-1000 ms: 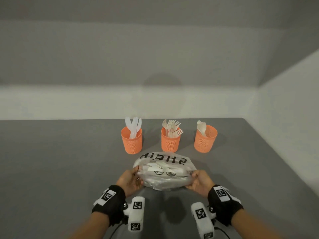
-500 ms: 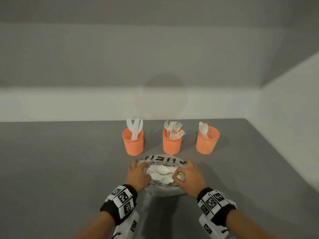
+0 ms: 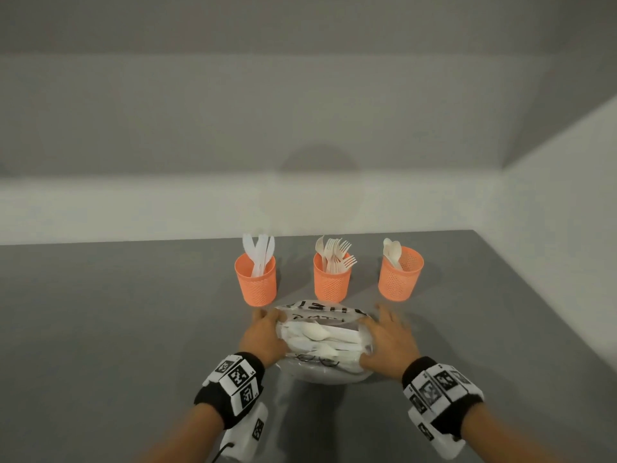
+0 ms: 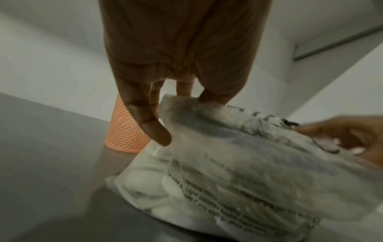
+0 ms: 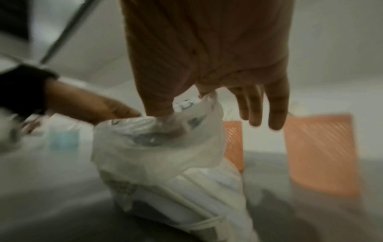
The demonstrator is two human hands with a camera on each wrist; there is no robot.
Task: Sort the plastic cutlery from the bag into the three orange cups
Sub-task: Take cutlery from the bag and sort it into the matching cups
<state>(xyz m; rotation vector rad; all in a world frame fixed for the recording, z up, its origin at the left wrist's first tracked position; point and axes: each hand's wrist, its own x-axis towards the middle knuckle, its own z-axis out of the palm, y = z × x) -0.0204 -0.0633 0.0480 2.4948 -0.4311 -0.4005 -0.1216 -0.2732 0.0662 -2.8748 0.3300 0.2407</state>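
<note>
Pinching bag [image 3: 320, 342], left hand [image 3: 263, 339], right hand [image 3: 387, 342]

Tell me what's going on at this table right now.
A person holds a clear plastic bag of white cutlery with both hands, left hand and right hand pinching its sides. Behind it stand three orange cups: knives, forks, spoons. More cutlery is still in the bag.
</note>
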